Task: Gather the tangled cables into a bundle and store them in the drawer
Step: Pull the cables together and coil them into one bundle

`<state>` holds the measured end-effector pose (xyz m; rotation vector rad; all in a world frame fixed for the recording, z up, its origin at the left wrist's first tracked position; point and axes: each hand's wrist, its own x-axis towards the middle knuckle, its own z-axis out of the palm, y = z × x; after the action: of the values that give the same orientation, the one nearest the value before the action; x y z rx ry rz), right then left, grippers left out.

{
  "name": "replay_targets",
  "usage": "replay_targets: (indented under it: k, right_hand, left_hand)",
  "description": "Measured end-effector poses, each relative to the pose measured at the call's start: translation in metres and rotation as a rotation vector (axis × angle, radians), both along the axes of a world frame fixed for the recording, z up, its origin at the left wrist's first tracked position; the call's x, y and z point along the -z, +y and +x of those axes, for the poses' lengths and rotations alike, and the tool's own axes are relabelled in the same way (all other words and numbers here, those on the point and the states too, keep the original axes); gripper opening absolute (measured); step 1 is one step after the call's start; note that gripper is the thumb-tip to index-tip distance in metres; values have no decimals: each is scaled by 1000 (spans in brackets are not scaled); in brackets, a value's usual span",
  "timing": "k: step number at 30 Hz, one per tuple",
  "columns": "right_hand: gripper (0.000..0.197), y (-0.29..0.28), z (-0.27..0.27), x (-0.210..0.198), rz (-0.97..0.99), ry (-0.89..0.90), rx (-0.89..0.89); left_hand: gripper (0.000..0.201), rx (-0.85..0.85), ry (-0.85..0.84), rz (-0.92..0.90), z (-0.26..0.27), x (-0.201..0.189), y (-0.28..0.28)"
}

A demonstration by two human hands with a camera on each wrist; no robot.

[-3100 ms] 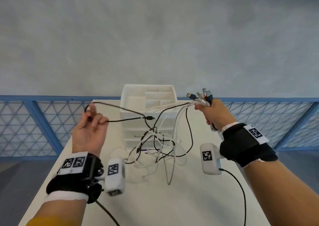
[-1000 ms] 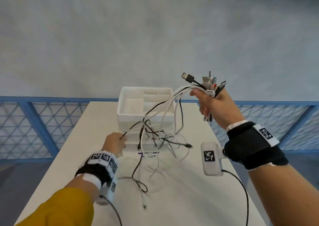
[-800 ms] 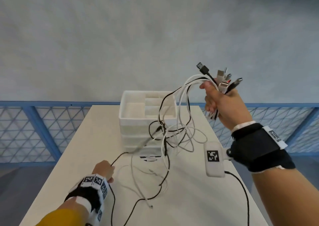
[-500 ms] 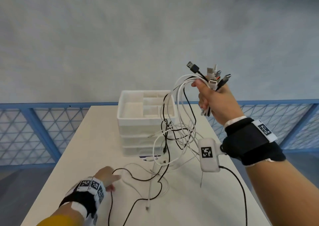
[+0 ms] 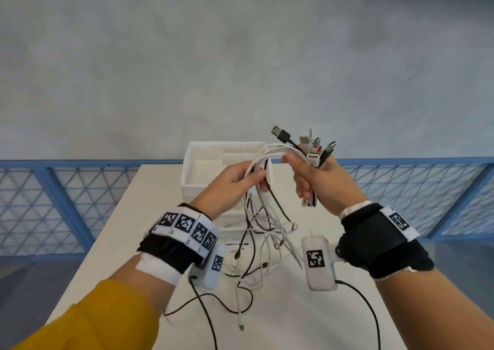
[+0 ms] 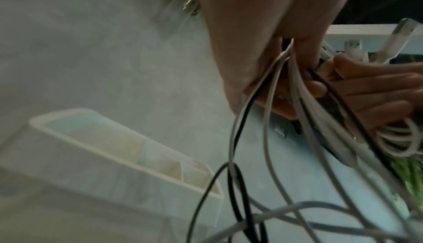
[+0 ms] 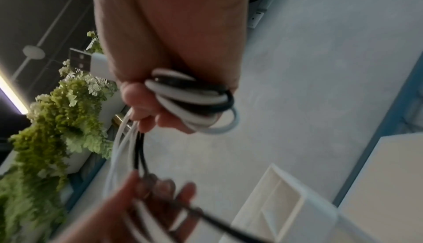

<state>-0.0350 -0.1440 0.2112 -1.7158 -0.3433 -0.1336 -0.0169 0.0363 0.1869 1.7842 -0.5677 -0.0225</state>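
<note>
Cables (image 5: 263, 224), white and black, hang in a tangle at the centre of the head view, between your two raised hands. Your right hand (image 5: 319, 184) clenches their plug ends; your left hand (image 5: 230, 186) curls its fingers round the strands beside it. Loose ends trail on the white table (image 5: 280, 323). Behind them stands the white drawer unit (image 5: 203, 162), partly hidden by your left hand.

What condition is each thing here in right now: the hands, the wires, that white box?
Right hand: grips the cables' plug ends.
Left hand: holds the strands beside it.
Cables: tangled, tails on the table.
Drawer unit: top tray empty; drawers hidden.
</note>
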Motion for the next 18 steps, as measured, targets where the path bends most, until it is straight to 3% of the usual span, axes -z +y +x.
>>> replay_targets:
  k: [2, 4, 5, 8, 14, 16, 18]
  right_hand:
    - [15, -3, -1, 4, 0, 35, 24]
    - [13, -1, -3, 5, -32, 40, 43]
    - [11, 0, -3, 4, -39, 31, 60]
    - [12, 1, -1, 0, -37, 3, 93]
    - [23, -2, 2, 21, 87, 56, 153]
    - [22, 2, 3, 29, 124, 88, 166]
    - [22, 7, 5, 34, 149, 113, 162]
  left_hand:
    - [16, 34, -16, -13, 1, -3, 0]
    - [39, 121, -2, -36, 1, -6, -2]
    - [39, 148, 28, -47, -1, -7, -5]
    - [9, 136, 56, -97, -1, -3, -7]
    - [25, 237, 201, -136, 6, 7, 20]
    - [24, 269, 253, -196, 6, 6, 23]
    - [20, 278, 209, -126, 4, 2, 22]
